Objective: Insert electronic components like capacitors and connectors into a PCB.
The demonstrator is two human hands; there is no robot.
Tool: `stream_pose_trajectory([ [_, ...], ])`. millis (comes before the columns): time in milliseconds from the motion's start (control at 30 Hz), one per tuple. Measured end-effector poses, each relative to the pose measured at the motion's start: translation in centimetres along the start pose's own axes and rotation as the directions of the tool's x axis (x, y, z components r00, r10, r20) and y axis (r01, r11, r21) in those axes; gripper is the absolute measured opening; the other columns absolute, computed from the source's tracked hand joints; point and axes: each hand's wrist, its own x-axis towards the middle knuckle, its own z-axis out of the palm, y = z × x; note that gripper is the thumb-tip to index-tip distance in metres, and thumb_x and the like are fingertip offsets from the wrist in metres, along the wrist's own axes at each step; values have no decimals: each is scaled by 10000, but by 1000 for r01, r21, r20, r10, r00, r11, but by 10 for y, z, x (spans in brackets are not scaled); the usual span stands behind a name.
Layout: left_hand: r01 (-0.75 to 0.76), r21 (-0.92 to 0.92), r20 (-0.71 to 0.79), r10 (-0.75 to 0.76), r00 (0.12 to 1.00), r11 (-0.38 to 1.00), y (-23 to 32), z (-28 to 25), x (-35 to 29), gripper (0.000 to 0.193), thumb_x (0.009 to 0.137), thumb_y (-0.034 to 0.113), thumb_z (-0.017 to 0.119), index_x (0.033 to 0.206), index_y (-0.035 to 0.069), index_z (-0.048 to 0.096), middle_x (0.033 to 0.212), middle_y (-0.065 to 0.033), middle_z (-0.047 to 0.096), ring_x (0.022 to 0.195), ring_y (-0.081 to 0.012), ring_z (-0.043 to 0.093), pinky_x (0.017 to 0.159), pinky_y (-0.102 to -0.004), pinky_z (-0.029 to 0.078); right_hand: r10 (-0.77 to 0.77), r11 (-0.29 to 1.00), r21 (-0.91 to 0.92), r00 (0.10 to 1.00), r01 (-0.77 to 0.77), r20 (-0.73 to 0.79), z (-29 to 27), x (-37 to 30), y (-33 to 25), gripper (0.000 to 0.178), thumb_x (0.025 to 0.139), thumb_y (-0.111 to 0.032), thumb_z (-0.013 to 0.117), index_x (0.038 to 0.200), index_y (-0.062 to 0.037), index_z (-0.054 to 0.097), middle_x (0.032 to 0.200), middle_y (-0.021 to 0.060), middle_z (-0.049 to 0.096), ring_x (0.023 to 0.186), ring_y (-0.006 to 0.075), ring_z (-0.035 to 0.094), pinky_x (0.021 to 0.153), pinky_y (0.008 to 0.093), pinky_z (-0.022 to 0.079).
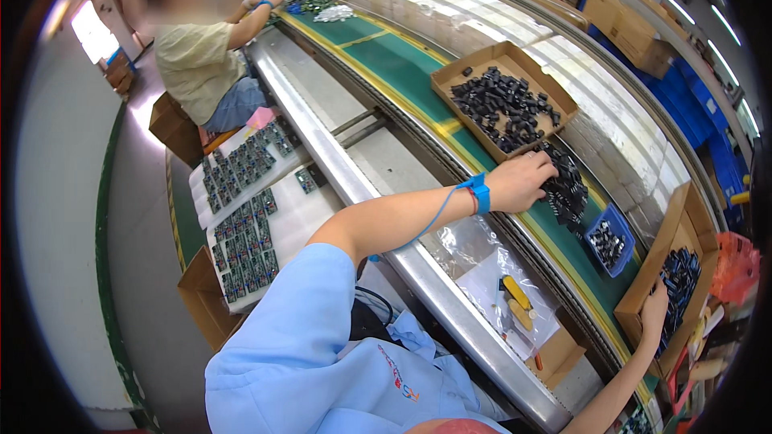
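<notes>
1. A workshop line fills my view: a green conveyor belt (394,60) runs diagonally past, a co-worker (197,64) seated farther up it.
2. My left hand (523,181) reaches over the belt, fingers bent onto a loose pile of black parts (569,197); whether they pinch one, I cannot tell.
3. That pile lies between a cardboard tray (508,55) of stubby black pieces (503,104) and a small blue bin (599,260), likely grouped for short reaches.
4. Over here, my right hand (655,311) meets the near wall of a cardboard box (690,209) holding dark, slim parts (683,273); its fingertips are hidden, so I can't call the grip.
5. Circuit boards (241,165) lie in rows on white foam (301,215), presumably to keep them cushioned and apart.
</notes>
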Motion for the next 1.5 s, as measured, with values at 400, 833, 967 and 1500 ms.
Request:
stream_pose_trajectory([
  [400, 68, 32, -71, -66, 995, 997, 4, 5, -1, 503, 786, 93, 724, 1248, 42, 531, 1288, -181, 489, 1174, -366, 505, 986, -420, 439, 39, 999, 0, 999, -39, -1, -5, -6, -15, 506, 838, -172, 643, 1307, -2, 557, 1212, 246, 623, 1146, 379, 584, 955, 385, 443],
  [833, -23, -59, -51, 20, 998, 998, 4, 0, 1, 464, 763, 2, 704, 1201, 59, 563, 1196, -127, 557, 1102, -339, 548, 943, -398, 466, 8, 1000, 20, 1000, -8, 12, -6, -6, -15, 480, 838, -165, 618, 1285, 6, 572, 1209, 243, 624, 1141, 385, 583, 944, 389, 449],
  [967, -83, -53, -22, 82, 996, 995, 3, 0, 2, 424, 750, -40, 681, 1153, 50, 588, 1144, -113, 570, 1056, -321, 565, 917, -393, 476, 6, 1000, 27, 1000, -6, 3, -5, -7, -16, 484, 835, -157, 622, 1290, 0, 571, 1220, 234, 625, 1153, 374, 583, 953, 385, 446],
  [1500, 0, -17, -10, -1, 1000, 1000, -6, 9, -1, 397, 819, 29, 654, 1208, 42, 573, 1237, -162, 531, 1147, -361, 528, 985, -420, 443, 41, 999, -2, 999, -41, 35, -11, -10, -27, 473, 842, -137, 609, 1286, 19, 564, 1223, 241, 620, 1173, 381, 570, 968, 390, 441],
])
